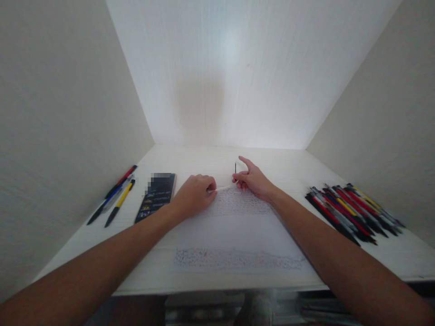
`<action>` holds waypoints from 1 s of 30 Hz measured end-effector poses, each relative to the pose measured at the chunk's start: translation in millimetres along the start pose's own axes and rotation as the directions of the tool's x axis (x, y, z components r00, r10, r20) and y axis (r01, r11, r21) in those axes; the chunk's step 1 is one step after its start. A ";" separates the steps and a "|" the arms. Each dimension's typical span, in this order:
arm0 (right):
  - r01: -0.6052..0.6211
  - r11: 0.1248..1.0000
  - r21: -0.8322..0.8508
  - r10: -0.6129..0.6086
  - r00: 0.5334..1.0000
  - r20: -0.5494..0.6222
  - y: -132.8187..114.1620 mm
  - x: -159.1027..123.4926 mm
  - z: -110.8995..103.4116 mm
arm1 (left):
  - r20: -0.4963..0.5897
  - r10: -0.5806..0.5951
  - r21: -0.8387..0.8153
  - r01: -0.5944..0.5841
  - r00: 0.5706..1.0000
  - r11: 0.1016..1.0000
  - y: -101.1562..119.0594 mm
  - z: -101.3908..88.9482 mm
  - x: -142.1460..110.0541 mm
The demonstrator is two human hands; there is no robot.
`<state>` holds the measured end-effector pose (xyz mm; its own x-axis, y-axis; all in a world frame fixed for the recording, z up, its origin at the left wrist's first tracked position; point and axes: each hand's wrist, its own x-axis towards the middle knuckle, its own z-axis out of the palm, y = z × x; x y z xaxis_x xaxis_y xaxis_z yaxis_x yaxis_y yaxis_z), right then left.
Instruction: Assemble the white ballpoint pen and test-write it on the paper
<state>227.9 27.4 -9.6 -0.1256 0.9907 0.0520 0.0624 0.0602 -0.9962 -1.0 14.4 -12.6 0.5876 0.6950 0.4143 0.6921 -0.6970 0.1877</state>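
My left hand [199,192] is closed, thumb and fingers pinching one end of a thin whitish stick [224,187]. The stick slants up to the right and its far end meets the fingers of my right hand [249,179]. Between thumb and fingertips, my right hand pinches a short, thin dark stick [235,167] that stands upright; its index finger is stretched out. The exact kind of both sticks is too small to tell. Under both hands lies a sheet of paper [238,231], with dense small marks across its upper part and along its lower edge.
A smartphone [158,197] with its screen lit lies left of my left hand. Farther left are several pens, among them a yellow pen [120,201]. A row of many pens [350,210] lies at the right. White walls enclose the table [149,271] at the back and sides.
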 end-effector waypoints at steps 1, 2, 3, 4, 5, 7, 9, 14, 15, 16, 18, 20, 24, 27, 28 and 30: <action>0.029 1.000 -0.013 -0.028 1.000 0.007 -1.9 0.1 -0.2 | 0.013 0.017 0.007 -0.017 1.000 1.000 0.4 0.4 -0.3; 0.049 0.999 -0.024 -0.049 0.999 0.006 -4.7 0.4 0.0 | 0.026 0.031 0.010 -0.031 0.999 0.999 0.8 0.9 -0.6; 0.058 0.998 -0.029 -0.058 0.998 -0.008 -8.6 0.8 0.4 | 0.033 0.040 0.013 -0.041 0.999 0.999 1.1 1.4 -0.8; 0.059 0.998 -0.025 -0.059 0.998 -0.032 -13.7 0.9 1.3 | 0.037 0.046 0.017 -0.047 0.998 0.999 1.4 1.9 -1.0; 0.057 0.998 -0.009 -0.057 0.997 -0.059 -20.1 0.6 2.4 | 0.036 0.049 0.025 -0.050 0.998 0.998 1.7 2.6 -1.1; 0.073 0.997 0.033 -0.070 0.994 -0.082 -35.9 -2.9 4.8 | 0.026 0.052 0.042 -0.053 0.998 0.998 2.8 3.7 -1.0; 0.123 0.992 0.041 -0.122 0.992 -0.030 -53.2 -11.1 6.1 | 0.006 0.060 0.041 -0.060 0.998 0.997 5.7 3.8 -1.0; 0.243 0.945 -0.221 -0.227 0.969 0.096 -78.6 -47.4 -2.6 | -0.034 0.134 -0.020 -0.135 0.990 0.991 29.2 -0.5 -5.5; 0.264 0.924 -0.277 -0.250 0.964 0.085 -78.4 -55.4 -6.0 | -0.021 0.167 -0.034 -0.168 0.986 0.985 36.4 -1.1 -7.7; 0.278 0.906 -0.320 -0.273 0.960 0.061 -76.3 -63.0 -9.4 | 0.002 0.206 -0.048 -0.206 0.979 0.977 43.7 -1.3 -10.2; 0.269 0.891 -0.365 -0.288 0.958 0.002 -67.4 -76.4 -15.7 | 0.055 0.277 -0.067 -0.273 0.959 0.960 56.9 0.0 -15.6; 0.230 0.899 -0.372 -0.259 0.966 -0.029 -54.2 -86.8 -19.6 | 0.098 0.311 -0.071 -0.305 0.945 0.950 65.8 3.2 -20.2; 0.136 0.929 -0.344 -0.173 0.982 -0.077 -26.5 -98.1 -19.7 | 0.172 0.260 -0.043 -0.257 0.950 0.966 68.3 9.6 -23.4; 0.077 0.954 -0.290 -0.104 0.991 -0.080 -14.3 -100.6 -17.5 | 0.206 0.216 -0.043 -0.211 0.954 0.976 64.9 11.1 -22.2; 0.071 0.963 -0.259 -0.090 0.994 -0.064 -12.4 -100.7 -17.1 | 0.210 0.210 -0.050 -0.204 0.955 0.978 64.1 11.1 -21.7; 0.073 0.978 -0.196 -0.077 0.997 -0.016 -10.8 -100.5 -17.0 | 0.214 0.208 -0.067 -0.198 0.955 0.978 63.5 10.7 -20.8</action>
<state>256.7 -70.7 -2.8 -0.1137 0.9849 0.1302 0.2463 0.1549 -0.9567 35.2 -42.4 -18.8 0.7941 0.5566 0.2442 0.5328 -0.8308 0.1610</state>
